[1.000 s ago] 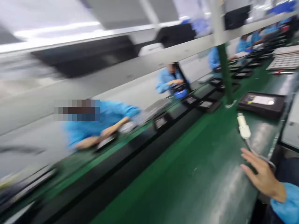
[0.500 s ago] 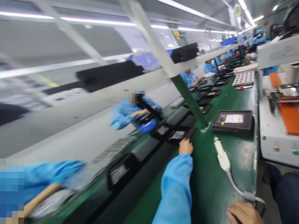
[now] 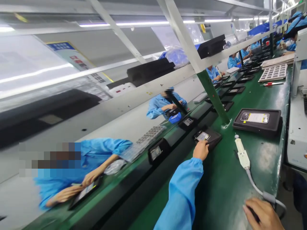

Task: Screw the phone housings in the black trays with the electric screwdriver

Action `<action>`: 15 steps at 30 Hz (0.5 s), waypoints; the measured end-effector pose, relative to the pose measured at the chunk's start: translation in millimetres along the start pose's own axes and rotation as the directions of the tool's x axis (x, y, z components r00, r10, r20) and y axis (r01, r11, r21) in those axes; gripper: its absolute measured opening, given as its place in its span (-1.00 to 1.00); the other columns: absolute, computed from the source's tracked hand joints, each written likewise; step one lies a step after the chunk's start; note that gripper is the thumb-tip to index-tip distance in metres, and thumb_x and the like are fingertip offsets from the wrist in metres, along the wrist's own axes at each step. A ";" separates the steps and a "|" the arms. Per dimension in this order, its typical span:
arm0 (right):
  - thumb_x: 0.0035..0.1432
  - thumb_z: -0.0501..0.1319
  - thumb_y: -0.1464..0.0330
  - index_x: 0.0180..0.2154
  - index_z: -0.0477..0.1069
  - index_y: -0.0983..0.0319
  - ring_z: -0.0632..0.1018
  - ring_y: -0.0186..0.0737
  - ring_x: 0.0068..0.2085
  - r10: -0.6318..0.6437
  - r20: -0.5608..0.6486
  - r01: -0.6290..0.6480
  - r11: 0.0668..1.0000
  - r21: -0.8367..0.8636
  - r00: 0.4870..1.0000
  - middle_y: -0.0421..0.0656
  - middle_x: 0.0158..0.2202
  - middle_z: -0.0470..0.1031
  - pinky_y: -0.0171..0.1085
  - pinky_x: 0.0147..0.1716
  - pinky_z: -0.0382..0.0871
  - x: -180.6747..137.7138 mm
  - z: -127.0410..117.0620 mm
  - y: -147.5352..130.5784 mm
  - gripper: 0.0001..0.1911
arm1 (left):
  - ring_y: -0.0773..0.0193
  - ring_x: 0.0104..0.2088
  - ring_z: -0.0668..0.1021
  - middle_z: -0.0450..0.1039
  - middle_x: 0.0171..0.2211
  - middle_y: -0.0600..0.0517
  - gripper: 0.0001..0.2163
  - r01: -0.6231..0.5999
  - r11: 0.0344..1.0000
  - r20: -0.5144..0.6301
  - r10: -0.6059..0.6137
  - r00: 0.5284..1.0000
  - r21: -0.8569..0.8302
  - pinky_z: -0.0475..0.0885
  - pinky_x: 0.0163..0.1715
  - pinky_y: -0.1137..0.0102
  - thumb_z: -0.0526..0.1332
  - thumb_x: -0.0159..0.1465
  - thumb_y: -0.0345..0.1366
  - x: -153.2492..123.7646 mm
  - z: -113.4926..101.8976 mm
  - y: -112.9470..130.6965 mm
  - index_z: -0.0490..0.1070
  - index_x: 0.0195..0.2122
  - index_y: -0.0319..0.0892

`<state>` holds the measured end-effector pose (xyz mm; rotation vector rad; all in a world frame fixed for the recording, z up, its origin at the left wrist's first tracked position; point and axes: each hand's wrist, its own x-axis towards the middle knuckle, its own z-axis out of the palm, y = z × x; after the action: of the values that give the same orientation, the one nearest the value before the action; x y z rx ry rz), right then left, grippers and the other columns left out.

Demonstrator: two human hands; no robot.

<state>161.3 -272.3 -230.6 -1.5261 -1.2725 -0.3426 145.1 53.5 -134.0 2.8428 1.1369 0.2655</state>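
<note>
My left hand [image 3: 200, 150], in a blue sleeve, reaches over the green bench with its fingers closed on the near edge of a black tray [image 3: 214, 135]. An opened phone [image 3: 202, 136] lies in that tray, partly behind my fingers. The tray sits askew at the edge of the dark belt. At the lower right, my right hand [image 3: 262, 213] is curled low over the bench around a small dark object, mostly hidden. Nearby lies a white electric screwdriver [image 3: 242, 154] with a grey cable.
Stacked black trays [image 3: 273, 119] holding an opened phone stand by the green post [image 3: 213, 95]. Along the dark belt [image 3: 134, 179] are more phone trays. Across it, a co-worker's hands [image 3: 90, 179] handle a phone. A red-and-white pen [image 3: 273, 84] lies farther off.
The tray under my left hand has shifted from the belt toward the bench and turned. My view has swung left. My right hand still rests at the lower right.
</note>
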 end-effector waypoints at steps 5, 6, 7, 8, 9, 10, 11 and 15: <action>0.39 0.00 0.37 -0.01 0.36 0.33 0.56 -0.13 -0.16 -0.009 0.072 0.008 1.000 0.016 0.997 0.01 -0.13 0.50 -0.22 -0.23 0.53 19.3 -14.9 -11.3 -0.74 | 0.15 -0.08 0.51 0.48 -0.13 -0.13 -0.81 -0.106 0.991 -0.021 0.105 0.994 -0.077 0.41 0.01 0.26 0.09 0.31 -0.37 -93.7 -21.7 25.4 0.44 -0.11 -0.24; 0.37 0.01 0.41 0.01 0.36 0.33 0.54 -0.08 -0.10 -0.053 0.078 0.053 0.999 0.007 0.996 0.03 -0.07 0.47 -0.15 -0.16 0.52 27.0 -16.7 -12.6 -0.74 | 0.16 -0.09 0.51 0.48 -0.15 -0.11 -0.81 -0.130 0.987 -0.014 0.130 0.991 -0.092 0.43 -0.01 0.27 0.09 0.31 -0.37 -113.4 -24.7 32.8 0.44 -0.12 -0.22; 0.35 0.01 0.46 0.01 0.36 0.33 0.51 -0.05 -0.05 -0.101 0.075 0.101 0.995 0.002 0.992 0.04 -0.02 0.45 -0.09 -0.11 0.50 36.3 -18.7 -13.2 -0.73 | 0.17 -0.11 0.52 0.48 -0.16 -0.09 -0.82 -0.153 0.982 -0.002 0.154 0.988 -0.107 0.44 -0.04 0.28 0.09 0.31 -0.36 -133.7 -27.1 40.8 0.44 -0.13 -0.19; 0.33 0.01 0.50 0.00 0.37 0.33 0.49 -0.03 -0.02 -0.144 0.068 0.144 0.990 0.006 0.987 0.05 0.00 0.44 -0.06 -0.08 0.49 47.0 -20.9 -13.0 -0.72 | 0.18 -0.12 0.52 0.48 -0.17 -0.08 -0.82 -0.172 0.977 0.014 0.175 0.985 -0.123 0.46 -0.06 0.30 0.09 0.31 -0.36 -154.4 -28.5 49.3 0.44 -0.13 -0.17; 0.31 0.00 0.54 -0.01 0.39 0.33 0.49 -0.04 -0.02 -0.177 0.069 0.177 0.984 0.013 0.982 0.05 0.01 0.43 -0.06 -0.07 0.48 58.3 -23.0 -11.8 -0.70 | 0.18 -0.13 0.52 0.48 -0.18 -0.07 -0.81 -0.192 0.972 0.030 0.198 0.980 -0.137 0.47 -0.09 0.31 0.08 0.30 -0.37 -175.4 -29.2 58.4 0.44 -0.12 -0.16; 0.29 0.00 0.55 -0.02 0.40 0.33 0.48 -0.05 -0.02 -0.202 0.098 0.201 0.979 0.020 0.974 0.06 0.01 0.43 -0.06 -0.06 0.47 69.3 -24.8 -9.6 -0.70 | 0.18 -0.14 0.52 0.48 -0.17 -0.06 -0.80 -0.215 0.965 0.047 0.224 0.973 -0.149 0.48 -0.12 0.31 0.07 0.30 -0.38 -196.4 -28.9 68.0 0.43 -0.12 -0.15; 0.28 0.03 0.54 -0.02 0.41 0.33 0.48 -0.04 0.00 -0.229 0.166 0.228 0.973 0.025 0.959 0.06 0.01 0.43 -0.06 -0.05 0.47 79.3 -26.0 -6.5 -0.71 | 0.18 -0.16 0.52 0.48 -0.17 -0.06 -0.80 -0.241 0.958 0.061 0.253 0.966 -0.155 0.49 -0.16 0.31 0.06 0.31 -0.38 -216.9 -27.7 78.0 0.42 -0.11 -0.15; 0.13 0.34 0.33 0.10 0.35 0.28 0.25 0.07 0.24 -0.351 0.621 0.364 0.925 0.111 0.701 0.06 0.22 0.23 0.03 0.12 0.33 95.7 -22.7 14.0 -0.49 | 0.15 -0.25 0.52 0.50 -0.22 -0.07 -0.80 -0.323 0.934 0.090 0.339 0.937 -0.153 0.50 -0.36 0.32 0.03 0.33 -0.36 -286.4 -16.5 118.1 0.41 -0.12 -0.16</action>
<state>219.0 -238.6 -157.0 -1.4493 -2.1286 -0.0723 18.3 -229.5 -141.2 2.8695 0.5880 0.1838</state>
